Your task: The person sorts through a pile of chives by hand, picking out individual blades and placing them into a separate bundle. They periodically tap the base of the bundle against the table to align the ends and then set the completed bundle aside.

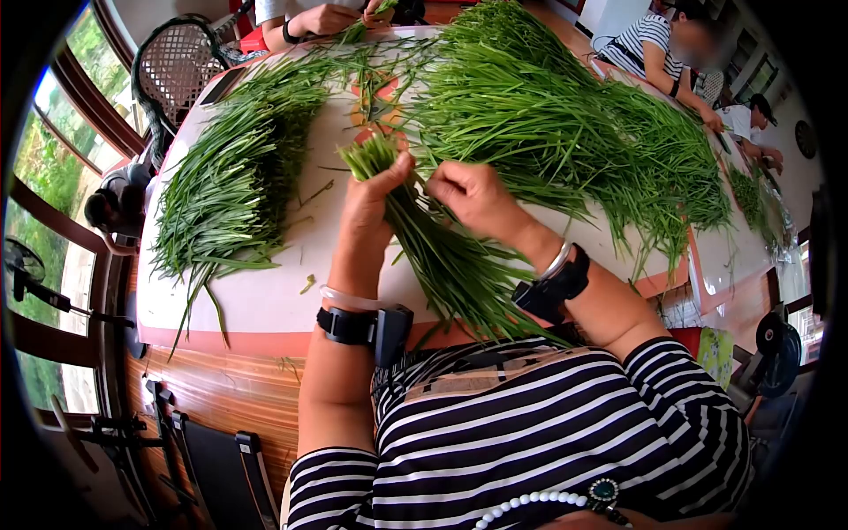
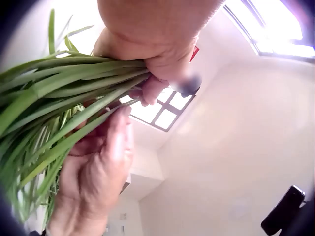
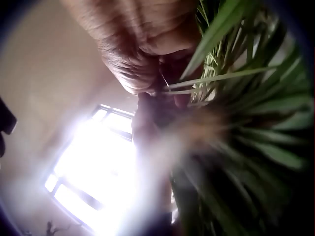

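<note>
Was passable over tabletop [image 1: 305, 246] left of the held bunch [image 1: 446, 252], past the left hand [image 1: 369, 205], but blocked rightward by right hand [image 1: 474, 196] and leaf heap [image 1: 548, 115].

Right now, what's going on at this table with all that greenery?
A person in a striped top holds a bunch of long green leaves in the left hand, while the right hand pinches a thin blade beside it. On the table lie a bigger heap of leaves to the right and a smaller pile to the left.
</note>
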Tool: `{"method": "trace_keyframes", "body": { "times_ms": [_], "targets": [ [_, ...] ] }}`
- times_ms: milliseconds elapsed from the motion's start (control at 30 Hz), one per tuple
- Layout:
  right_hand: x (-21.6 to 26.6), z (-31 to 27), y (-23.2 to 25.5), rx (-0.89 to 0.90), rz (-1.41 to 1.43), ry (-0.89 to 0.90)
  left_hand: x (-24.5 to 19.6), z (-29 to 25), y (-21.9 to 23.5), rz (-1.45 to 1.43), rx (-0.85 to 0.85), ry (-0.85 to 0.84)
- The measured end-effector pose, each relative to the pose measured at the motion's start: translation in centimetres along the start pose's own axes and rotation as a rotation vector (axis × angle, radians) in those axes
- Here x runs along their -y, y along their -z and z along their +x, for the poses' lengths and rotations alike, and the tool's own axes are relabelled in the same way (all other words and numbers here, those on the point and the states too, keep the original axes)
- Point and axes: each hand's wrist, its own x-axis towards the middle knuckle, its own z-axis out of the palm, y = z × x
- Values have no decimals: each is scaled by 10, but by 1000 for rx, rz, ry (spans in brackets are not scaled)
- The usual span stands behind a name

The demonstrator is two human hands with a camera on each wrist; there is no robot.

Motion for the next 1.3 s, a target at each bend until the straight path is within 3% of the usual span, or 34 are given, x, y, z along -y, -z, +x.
{"method": "trace_keyframes", "body": {
  "times_ms": [100,167,233,267,367,467,567,633,800,900,933,1000,1100,1300],
  "targets": [
    [-9,14,42,-94,-418,218,-18,1,8,-55,68,53],
    [-10,20,65,-85,-820,272,-17,1,11,-204,163,82],
    [-18,29,72,-37,-982,283,-19,1,16,-284,321,141],
    [-22,32,75,-16,-1063,289,-17,0,13,-215,296,128],
    [-29,37,79,-43,-1035,370,-12,1,10,-177,283,164],
    [-18,41,81,-159,-952,447,-11,0,5,-172,144,192],
    [12,33,66,-218,-637,213,-2,4,3,-154,87,176],
    [10,24,47,-148,-324,80,1,2,-2,-139,93,150],
    [5,4,22,154,-99,-40,4,3,2,-73,75,179],
    [1,18,59,20,-303,184,-5,-5,-15,-107,-29,129],
    [1,24,77,-82,-448,193,-8,-6,-11,-88,80,123],
    [-11,40,115,-232,-680,244,-2,-1,-4,-182,131,141],
    [-25,51,150,-170,-1065,196,6,6,5,-238,176,159],
    [-38,46,158,-47,-1225,56,7,6,4,-168,160,163]
  ]
}}
